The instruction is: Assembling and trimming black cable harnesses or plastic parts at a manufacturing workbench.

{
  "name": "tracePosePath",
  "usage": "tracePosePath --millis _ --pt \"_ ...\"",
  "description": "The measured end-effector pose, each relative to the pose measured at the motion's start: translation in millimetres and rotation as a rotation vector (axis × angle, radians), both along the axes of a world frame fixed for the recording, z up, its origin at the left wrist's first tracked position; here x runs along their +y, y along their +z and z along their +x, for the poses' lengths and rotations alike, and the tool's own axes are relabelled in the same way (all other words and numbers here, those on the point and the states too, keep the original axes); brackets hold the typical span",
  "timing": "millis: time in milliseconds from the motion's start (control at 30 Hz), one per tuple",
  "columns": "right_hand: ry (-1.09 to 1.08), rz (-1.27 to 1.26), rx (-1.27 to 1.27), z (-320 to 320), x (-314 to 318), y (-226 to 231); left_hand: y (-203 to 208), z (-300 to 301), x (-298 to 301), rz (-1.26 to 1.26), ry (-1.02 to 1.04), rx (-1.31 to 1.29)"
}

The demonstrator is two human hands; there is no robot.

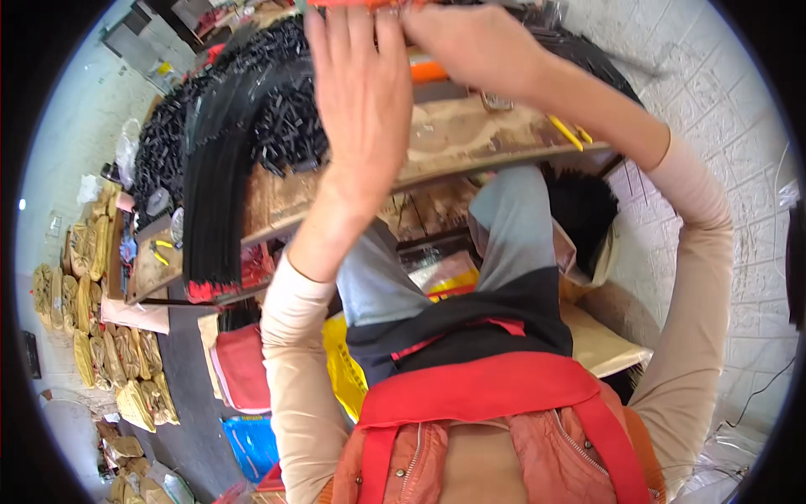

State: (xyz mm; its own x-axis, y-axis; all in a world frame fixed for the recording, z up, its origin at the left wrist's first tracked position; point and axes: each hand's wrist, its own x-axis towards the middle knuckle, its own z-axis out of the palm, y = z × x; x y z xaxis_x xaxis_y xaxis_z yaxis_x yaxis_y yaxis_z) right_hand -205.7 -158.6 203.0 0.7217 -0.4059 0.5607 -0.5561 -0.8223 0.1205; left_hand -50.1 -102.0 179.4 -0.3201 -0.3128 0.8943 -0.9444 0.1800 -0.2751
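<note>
Both my hands reach to the far side of a worn wooden workbench, at the upper edge of the head view. My left hand has its fingers stretched out side by side, their tips against an orange-red object that is mostly cut off. Beside it my right hand is curled, knuckles up; its fingertips and whatever they hold are hidden. A bright orange bar-like piece shows between my hands. Left of my left hand lies a heap of small black pieces.
Long black strips hang over the bench's left edge. A yellow-handled tool lies at the right front edge, yellow-handled pliers at the left. Brown paper packages are stacked on the left; a white wall stands right.
</note>
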Motion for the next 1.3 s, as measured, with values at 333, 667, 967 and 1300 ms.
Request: tracePosePath --millis 333,667,967,1300 --pt "0.251 1.064 -1.325 23 31 -133 -192 -14 18 1.388 -0.993 1.136" --pt "0.03 1.473 -1.393 26 125 -282 -300 -3 115 1.869 -0.759 1.004" --pt "0.199 1.364 -1.301 30 112 -233 -188 72 84 1.639 -0.349 1.186" --pt "0.107 1.494 -1.268 45 81 -235 -172 81 -44 0.868 0.319 0.336"
